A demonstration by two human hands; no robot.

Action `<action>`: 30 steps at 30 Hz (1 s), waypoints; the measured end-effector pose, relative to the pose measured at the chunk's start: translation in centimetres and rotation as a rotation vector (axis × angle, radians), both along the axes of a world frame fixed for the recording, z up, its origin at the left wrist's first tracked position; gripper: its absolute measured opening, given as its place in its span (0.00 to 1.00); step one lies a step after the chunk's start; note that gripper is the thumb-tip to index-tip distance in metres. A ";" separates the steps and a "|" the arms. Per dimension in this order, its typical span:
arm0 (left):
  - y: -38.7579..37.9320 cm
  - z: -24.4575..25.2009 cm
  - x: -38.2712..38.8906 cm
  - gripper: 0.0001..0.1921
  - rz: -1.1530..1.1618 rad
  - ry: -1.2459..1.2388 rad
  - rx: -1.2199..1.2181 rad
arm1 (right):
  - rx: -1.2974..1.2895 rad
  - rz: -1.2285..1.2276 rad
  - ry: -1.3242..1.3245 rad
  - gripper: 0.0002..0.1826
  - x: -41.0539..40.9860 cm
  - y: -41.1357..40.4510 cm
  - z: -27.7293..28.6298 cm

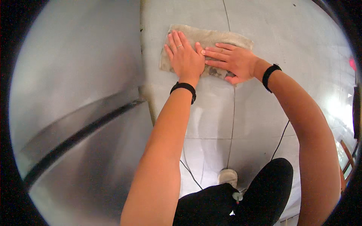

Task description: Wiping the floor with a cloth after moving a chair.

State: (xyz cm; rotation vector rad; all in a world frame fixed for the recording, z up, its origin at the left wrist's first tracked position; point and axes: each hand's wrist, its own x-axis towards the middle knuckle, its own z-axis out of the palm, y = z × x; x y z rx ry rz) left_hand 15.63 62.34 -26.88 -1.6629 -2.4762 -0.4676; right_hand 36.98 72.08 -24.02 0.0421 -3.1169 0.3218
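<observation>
A beige cloth (209, 35) with dark stains along its lower edge lies spread on the pale tiled floor (209, 113). Pressed flat on its left part is my left hand (185, 55), fingers apart and pointing away from me, a ring on one finger. My right hand (232, 60) rests flat across the right part of the cloth, its fingertips reaching to the left thumb. The right thumb is at the cloth's stained lower edge. Neither hand grips the cloth. Each wrist wears a black band.
A large smooth grey metallic-looking panel (84, 56) with a dark curved strip (84, 134) stands close on the left. Thin dark cables (280, 140) run over the floor on both sides of my black-clad legs (268, 192). A light-coloured shoe (228, 176) shows below.
</observation>
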 end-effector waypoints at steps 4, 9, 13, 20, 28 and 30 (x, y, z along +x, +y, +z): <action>0.0 -1.3 -0.8 0.40 -0.070 0.106 0.096 | 0.002 -0.060 0.073 0.52 0.0 -1.9 -1.8; 2.9 -1.1 -0.9 0.39 -0.085 0.157 0.126 | 0.014 -0.088 0.094 0.53 0.1 0.6 -2.3; 3.5 -0.7 -1.0 0.39 -0.071 0.150 0.098 | 0.015 -0.075 0.140 0.53 0.0 1.5 -2.5; 2.8 0.0 1.2 0.40 -0.072 0.092 -0.064 | -0.106 0.019 0.115 0.53 2.0 2.8 -2.4; 5.5 0.4 4.3 0.40 -0.141 0.138 -0.140 | -0.115 -0.027 0.040 0.54 5.4 4.2 -2.4; 6.3 0.6 4.1 0.40 -0.169 0.142 -0.122 | -0.128 -0.071 0.100 0.53 5.9 4.3 -2.4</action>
